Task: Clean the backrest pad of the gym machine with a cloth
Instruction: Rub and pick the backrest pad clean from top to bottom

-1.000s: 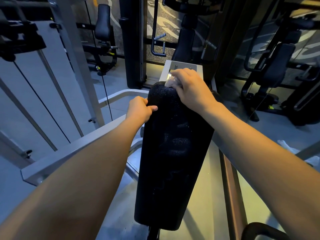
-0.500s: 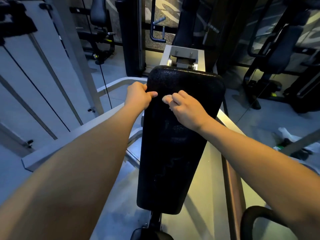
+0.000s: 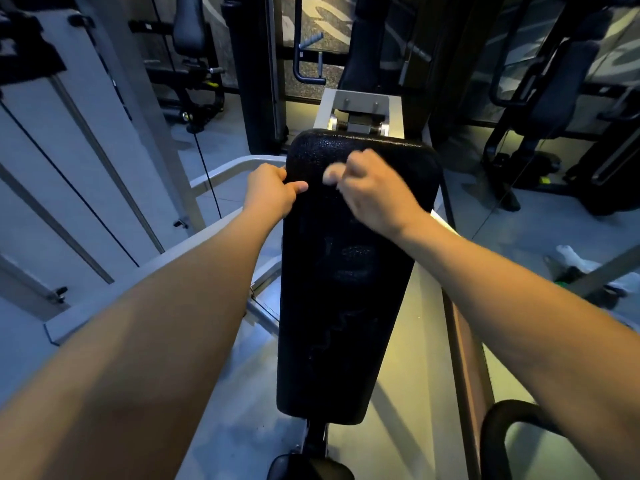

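Note:
The long black backrest pad runs down the middle of the view, with faint wet streaks on its textured surface. My left hand grips the pad's upper left edge, thumb lying on the front face. My right hand is curled round a small pale cloth and holds it against the upper part of the pad. Only a blurred corner of the cloth shows past my fingers.
The grey metal frame of the machine curves round the pad's left side, with cables and a white panel further left. A brown rail runs along the right. Other dark gym machines stand behind, and white cloths lie on the floor at right.
My right hand slid with the cloth from the pad's top edge down onto its upper face, then shifted slightly right. My left hand kept its grip on the left edge.

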### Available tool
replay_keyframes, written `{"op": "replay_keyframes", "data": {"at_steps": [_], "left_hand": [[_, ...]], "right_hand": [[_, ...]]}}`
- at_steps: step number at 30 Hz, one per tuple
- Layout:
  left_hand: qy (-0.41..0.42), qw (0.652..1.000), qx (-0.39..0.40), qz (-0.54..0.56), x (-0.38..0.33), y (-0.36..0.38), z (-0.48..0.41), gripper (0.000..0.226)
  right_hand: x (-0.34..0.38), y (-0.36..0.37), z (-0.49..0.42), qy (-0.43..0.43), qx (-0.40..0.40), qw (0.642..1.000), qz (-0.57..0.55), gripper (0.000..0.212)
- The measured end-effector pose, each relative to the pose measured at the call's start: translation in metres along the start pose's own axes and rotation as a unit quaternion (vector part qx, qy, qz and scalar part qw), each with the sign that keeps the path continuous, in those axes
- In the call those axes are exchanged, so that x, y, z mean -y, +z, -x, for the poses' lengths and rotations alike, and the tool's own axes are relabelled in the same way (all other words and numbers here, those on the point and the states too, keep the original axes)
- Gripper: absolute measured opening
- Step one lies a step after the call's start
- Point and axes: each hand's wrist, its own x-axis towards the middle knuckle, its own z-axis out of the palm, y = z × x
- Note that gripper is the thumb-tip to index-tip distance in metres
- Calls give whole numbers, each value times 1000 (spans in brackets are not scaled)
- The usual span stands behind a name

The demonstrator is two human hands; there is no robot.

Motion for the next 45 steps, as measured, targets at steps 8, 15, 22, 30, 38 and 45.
{"op": "replay_keyframes", "data": {"at_steps": [8, 15, 22, 30, 38, 45], "left_hand": [[-4, 1000, 4, 6, 3, 1, -1, 26], [-5, 1000, -6, 28, 3, 2, 2, 24], [-3, 1000, -3, 21, -1, 0, 7, 15], [-13, 1000, -11, 3, -11, 0, 17, 40], [-2, 1000, -6, 17, -11, 0, 19, 22], [-3, 1000, -11, 29, -6, 3, 13, 27]], "right_hand": [[25, 23, 33, 31, 41, 999, -17, 23], [-21, -11, -2, 117, -85, 989, 13, 21], [12, 15, 44, 31, 43, 998, -33, 20], [-5, 3, 57, 154, -57, 986, -5, 20], [-35, -29, 44, 163, -101, 981, 8, 23], [15, 16, 78, 118, 6, 993, -28, 16]]}}
